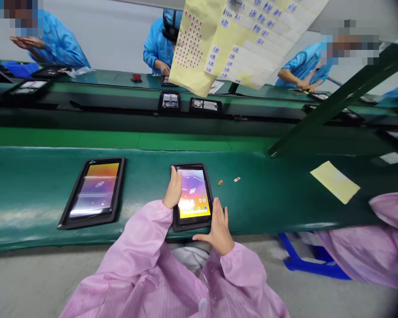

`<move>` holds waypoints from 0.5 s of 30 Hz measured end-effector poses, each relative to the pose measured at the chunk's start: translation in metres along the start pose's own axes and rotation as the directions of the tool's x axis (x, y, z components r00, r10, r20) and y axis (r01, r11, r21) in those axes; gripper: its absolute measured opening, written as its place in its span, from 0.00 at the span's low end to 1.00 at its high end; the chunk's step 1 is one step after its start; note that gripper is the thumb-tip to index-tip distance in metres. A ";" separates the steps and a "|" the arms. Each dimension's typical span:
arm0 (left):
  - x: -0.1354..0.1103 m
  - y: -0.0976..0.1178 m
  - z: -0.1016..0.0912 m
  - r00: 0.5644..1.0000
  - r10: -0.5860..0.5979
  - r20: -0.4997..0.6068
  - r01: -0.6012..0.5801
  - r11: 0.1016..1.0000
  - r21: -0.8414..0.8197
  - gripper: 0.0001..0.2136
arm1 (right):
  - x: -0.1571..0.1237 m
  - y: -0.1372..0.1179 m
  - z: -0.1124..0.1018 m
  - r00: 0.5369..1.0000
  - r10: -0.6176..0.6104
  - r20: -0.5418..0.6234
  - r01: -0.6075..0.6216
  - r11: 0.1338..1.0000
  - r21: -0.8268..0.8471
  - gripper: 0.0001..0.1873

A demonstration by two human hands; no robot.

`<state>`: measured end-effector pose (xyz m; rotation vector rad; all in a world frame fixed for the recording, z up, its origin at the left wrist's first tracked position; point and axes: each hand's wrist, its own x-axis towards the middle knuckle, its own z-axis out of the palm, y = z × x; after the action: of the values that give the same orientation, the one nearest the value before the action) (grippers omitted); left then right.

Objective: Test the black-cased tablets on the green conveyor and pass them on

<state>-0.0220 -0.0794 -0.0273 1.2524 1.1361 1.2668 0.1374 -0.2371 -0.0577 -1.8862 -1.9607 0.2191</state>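
Directly in front of me, a tablet [195, 190] with a lit orange and purple home screen lies in a black tray on the green bench. My left hand [174, 189] rests along its left edge, fingers stretched out and pointing away from me. At the lower right edge is my right hand [219, 227], its fingers straight and its thumb spread toward the tray's near edge. Neither hand grasps anything that I can see. Two small coloured pieces, one orange [220, 182] and one whitish with red and yellow [237, 179], lie to the right of the tablet.
Another lit tablet [97, 190] in a black tray lies to the left. A yellow paper [335, 182] is on the bench at right, near a co-worker's pink sleeve [389, 210] and a blue stool [305, 260]. Yellow sheets [239, 39] hang overhead; a green post [338, 101] slants at right.
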 end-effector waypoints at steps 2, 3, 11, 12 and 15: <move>-0.008 0.004 -0.008 0.980 0.136 0.148 -0.172 0.949 0.264 0.36 | -0.003 0.000 0.001 1.000 -0.002 -0.017 0.002 1.000 -0.006 0.74; -0.012 0.006 -0.013 0.956 0.182 0.231 -0.256 0.901 0.350 0.37 | -0.004 -0.001 0.000 1.000 0.000 -0.031 0.000 1.000 -0.005 0.73; -0.057 0.013 -0.100 0.957 0.289 0.029 -0.244 0.745 0.621 0.34 | 0.015 -0.016 0.006 0.986 0.081 -0.144 -0.087 0.996 -0.036 0.65; -0.061 0.015 -0.118 0.950 0.304 -0.068 -0.181 0.718 0.672 0.36 | 0.027 -0.016 0.009 0.984 0.099 -0.150 -0.108 0.993 -0.055 0.65; -0.059 0.022 -0.182 0.869 0.323 -0.375 0.113 0.609 0.785 0.40 | 0.088 -0.017 0.017 0.977 0.148 -0.151 -0.165 0.980 -0.110 0.64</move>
<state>-0.2058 -0.1362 -0.0155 1.7024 2.2022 1.2279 0.1148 -0.1490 -0.0505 -2.0761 -1.7691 0.0079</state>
